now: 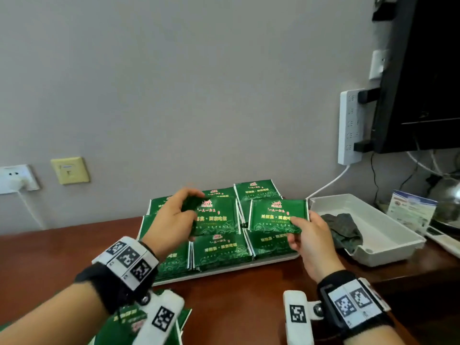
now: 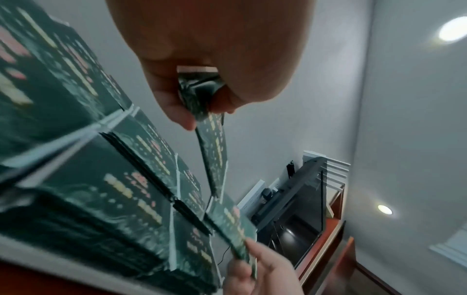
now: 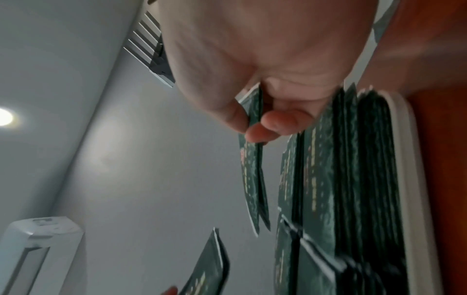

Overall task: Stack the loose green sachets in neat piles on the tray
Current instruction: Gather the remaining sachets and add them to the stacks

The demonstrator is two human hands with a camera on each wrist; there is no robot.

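Several piles of green sachets (image 1: pixel 220 247) fill a white tray (image 1: pixel 225 272) on the brown table against the wall. My left hand (image 1: pixel 195 212) hovers over the middle piles and pinches one green sachet (image 1: pixel 216 216) by its left edge; the left wrist view shows this sachet (image 2: pixel 215 155) hanging from thumb and fingers. My right hand (image 1: pixel 295 230) pinches a second sachet (image 1: pixel 277 215) by its lower right corner above the tray's right piles. In the right wrist view that sachet (image 3: pixel 252 179) hangs edge-on beside the piles (image 3: pixel 341 179). More loose sachets (image 1: pixel 124 324) lie under my left forearm.
A white open box (image 1: pixel 388 235) holding a dark crumpled item (image 1: pixel 344 227) stands right of the tray. Behind it are a leaflet (image 1: pixel 410 212), cables, a white power strip (image 1: pixel 348 125) on the wall and a black screen (image 1: pixel 428 75). Wall sockets (image 1: pixel 17 179) sit at the left.
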